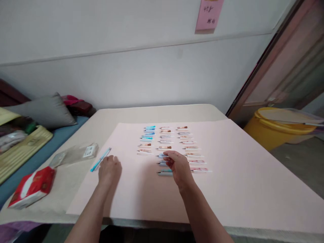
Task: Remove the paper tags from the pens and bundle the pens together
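Note:
Several small pens lie in three columns (168, 146) on a pale pink sheet (240, 175) that covers the table. My right hand (178, 165) rests over the lower part of the middle column, fingers curled onto a pen there; the grip itself is hidden. My left hand (109, 168) lies knuckles up on the sheet to the left, fingers curled under, next to a light blue pen (100, 159) that lies at an angle on the sheet's left edge. What the left fingers hold, if anything, is hidden.
A clear plastic bag with a label (76, 153) and a red and white tissue pack (31, 187) lie on the table's left side. Left of the table are a grey cushion (43, 111) and bedding. A yellow bucket (275, 130) stands to the right. A pink note (209, 15) hangs on the wall.

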`<state>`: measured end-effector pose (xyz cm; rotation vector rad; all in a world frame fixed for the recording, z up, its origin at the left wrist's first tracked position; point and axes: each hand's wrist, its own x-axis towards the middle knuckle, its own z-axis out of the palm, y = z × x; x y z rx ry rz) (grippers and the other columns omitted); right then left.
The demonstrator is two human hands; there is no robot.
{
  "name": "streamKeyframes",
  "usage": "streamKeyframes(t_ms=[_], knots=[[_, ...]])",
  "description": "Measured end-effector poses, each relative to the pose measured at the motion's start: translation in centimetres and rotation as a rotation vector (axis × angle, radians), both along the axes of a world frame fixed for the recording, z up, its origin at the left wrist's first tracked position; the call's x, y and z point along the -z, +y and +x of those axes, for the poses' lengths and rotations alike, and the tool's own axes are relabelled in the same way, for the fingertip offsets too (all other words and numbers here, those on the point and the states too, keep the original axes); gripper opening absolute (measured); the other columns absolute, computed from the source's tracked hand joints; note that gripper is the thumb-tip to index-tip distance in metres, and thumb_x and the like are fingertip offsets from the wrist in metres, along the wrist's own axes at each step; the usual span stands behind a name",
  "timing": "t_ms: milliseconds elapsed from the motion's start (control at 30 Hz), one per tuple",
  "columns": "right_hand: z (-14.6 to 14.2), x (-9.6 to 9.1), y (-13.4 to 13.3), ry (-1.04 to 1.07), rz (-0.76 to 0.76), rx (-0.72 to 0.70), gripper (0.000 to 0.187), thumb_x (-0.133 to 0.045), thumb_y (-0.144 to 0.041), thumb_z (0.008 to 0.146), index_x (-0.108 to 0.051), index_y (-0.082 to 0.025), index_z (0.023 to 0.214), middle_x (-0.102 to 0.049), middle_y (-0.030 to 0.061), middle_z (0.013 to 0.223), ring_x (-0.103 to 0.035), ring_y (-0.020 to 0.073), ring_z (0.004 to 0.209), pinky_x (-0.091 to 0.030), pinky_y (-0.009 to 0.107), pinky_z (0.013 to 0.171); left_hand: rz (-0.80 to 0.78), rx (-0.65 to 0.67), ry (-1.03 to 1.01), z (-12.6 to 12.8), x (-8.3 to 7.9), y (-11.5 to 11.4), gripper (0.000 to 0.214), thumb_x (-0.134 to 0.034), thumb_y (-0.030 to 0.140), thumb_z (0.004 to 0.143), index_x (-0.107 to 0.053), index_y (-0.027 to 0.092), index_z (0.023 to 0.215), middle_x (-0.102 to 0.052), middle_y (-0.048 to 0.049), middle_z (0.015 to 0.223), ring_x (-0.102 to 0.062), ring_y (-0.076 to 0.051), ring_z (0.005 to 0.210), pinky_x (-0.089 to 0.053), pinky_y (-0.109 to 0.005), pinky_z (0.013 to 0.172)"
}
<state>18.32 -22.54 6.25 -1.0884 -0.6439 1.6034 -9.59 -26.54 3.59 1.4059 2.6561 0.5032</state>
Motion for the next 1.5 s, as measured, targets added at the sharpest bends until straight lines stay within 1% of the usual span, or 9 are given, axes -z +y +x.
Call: streamKeyframes(t_ms=[300,567,733,867,933,1033,1133,1267,1500], knots=[[-1.4,1.1,-0.1,-0.071,-0.015,-0.06,0.016,-0.066,-0.027,0.064,-0.068,-0.015,0.074,-0.065,0.0045,0.076,-0.058,0.0131,0.069,-0.042,0.023,0.059,-0.215,-0.149,0.109,-3.9,-0.9,-1.1,0.037,-0.027,0.031,0.087,-0.056,0.013,0.101,-0.058,-0.018,0.097,-0.058,-0.03,0.089,-0.043,-0.038,0.068],[-2.1,1.8,-0.3,-0.105,0.005,-0.109,0.017,-0.066,-0.029,0.067,-0.069,-0.015,0.076,-0.065,0.0046,0.077,-0.058,0.0123,0.068,-0.041,0.022,0.059,-0.185,-0.211,0.07,-3.7,-0.3,-0.3,0.036,-0.034,0.034,0.084,-0.059,0.012,0.099,-0.059,-0.0211,0.1,-0.06,-0.034,0.091,-0.043,-0.042,0.072],[-2.3,1.8,-0.6,-0.112,0.009,-0.129,0.018,-0.065,-0.031,0.068,-0.068,-0.015,0.076,-0.065,0.0049,0.078,-0.058,0.0127,0.069,-0.041,0.023,0.061,-0.076,-0.18,-0.187,-4.4,-0.1,0.4,0.015,-0.055,0.026,0.069,-0.061,0.013,0.07,-0.063,-0.0209,0.081,-0.061,-0.037,0.084,-0.042,-0.042,0.069],[-2.9,1.4,-1.0,-0.134,-0.002,-0.183,0.018,-0.064,-0.031,0.069,-0.067,-0.014,0.074,-0.065,0.0059,0.077,-0.057,0.0132,0.068,-0.04,0.024,0.059,0.007,-0.055,-0.377,-0.9,-0.5,1.1,0.012,-0.059,0.029,0.066,-0.057,0.017,0.063,-0.059,-0.0046,0.057,-0.059,-0.021,0.06,-0.042,-0.029,0.056],[-3.4,1.3,-1.2,-0.143,0.0,-0.199,0.018,-0.064,-0.032,0.069,-0.066,-0.014,0.073,-0.064,0.0061,0.078,-0.057,0.0134,0.068,-0.04,0.023,0.057,0.165,0.02,-0.672,2.6,-0.8,1.0,0.014,-0.056,0.032,0.07,-0.056,0.018,0.068,-0.053,0.0015,0.05,-0.051,-0.014,0.048,-0.039,-0.025,0.049],[-4.1,1.0,-1.6,-0.14,0.013,-0.203,0.019,-0.062,-0.034,0.07,-0.064,-0.015,0.074,-0.064,0.0052,0.083,-0.059,0.0137,0.07,-0.041,0.023,0.057,0.219,0.152,-1.067,8.2,-1.3,0.0,0.013,-0.059,0.03,0.067,-0.054,0.018,0.068,-0.05,0.004,0.046,-0.043,-0.01,0.042,-0.034,-0.022,0.043],[-4.9,1.0,-2.2,-0.111,0.05,-0.247,0.018,-0.06,-0.035,0.071,-0.06,-0.016,0.07,-0.061,0.0011,0.069,-0.056,0.0118,0.058,-0.042,0.024,0.054,0.179,0.259,-1.129,11.8,-1.6,-1.1,0.014,-0.059,0.03,0.068,-0.054,0.018,0.069,-0.053,0.0028,0.048,-0.045,-0.01,0.043,-0.035,-0.022,0.043],[-5.5,1.2,-2.7,-0.093,0.075,-0.29,0.021,-0.058,-0.033,0.07,-0.052,-0.018,0.058,-0.044,-0.0062,0.043,-0.04,0.0088,0.036,-0.035,0.025,0.042,0.126,0.316,-1.062,12.6,-1.7,-1.7,0.019,-0.059,0.035,0.07,-0.054,0.017,0.07,-0.057,0.001,0.051,-0.049,-0.011,0.045,-0.037,-0.023,0.043],[-5.3,1.4,-3.0,-0.102,-0.011,-0.315,0.021,-0.06,-0.036,0.071,-0.059,-0.015,0.074,-0.062,0.0019,0.063,-0.054,0.0105,0.051,-0.037,0.022,0.047,0.316,0.179,-1.108,9.6,-2.8,-1.4,0.018,-0.06,0.032,0.071,-0.063,0.017,0.08,-0.065,-0.0032,0.077,-0.059,-0.015,0.073,-0.045,-0.027,0.065]])
